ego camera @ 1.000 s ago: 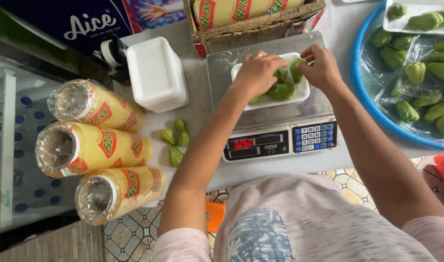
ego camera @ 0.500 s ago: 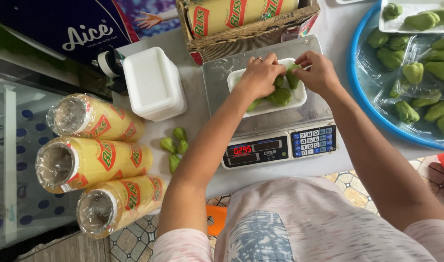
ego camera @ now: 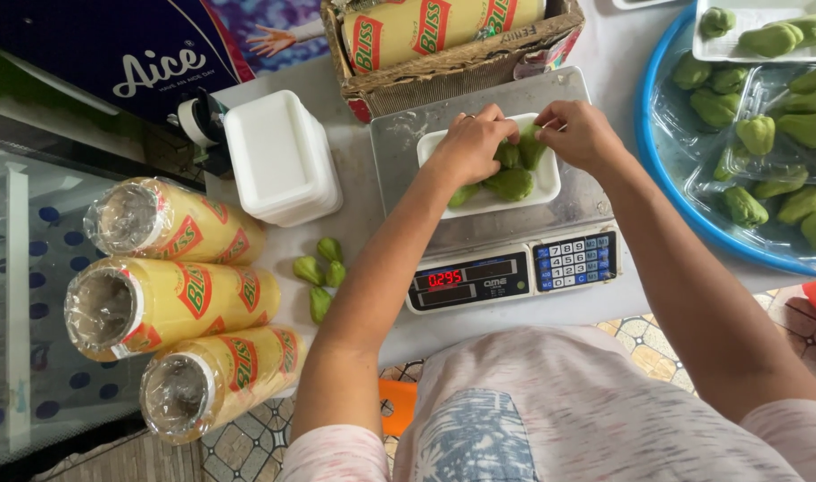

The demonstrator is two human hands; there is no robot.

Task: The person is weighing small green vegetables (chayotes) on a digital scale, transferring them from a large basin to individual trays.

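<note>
Your left hand point(ego camera: 468, 147) and right hand point(ego camera: 579, 134) rest on green chayotes point(ego camera: 509, 182) in a white foam tray point(ego camera: 545, 186) on the scale point(ego camera: 506, 241), atop the desk point(ego camera: 604, 308); each grip curls closed around one chayote.

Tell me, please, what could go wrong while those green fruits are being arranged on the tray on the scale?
Both hands, left hand and right hand, press on the green fruits in the white tray, so the scale may read too heavy. The loose small fruits near the table edge could roll off.
</note>
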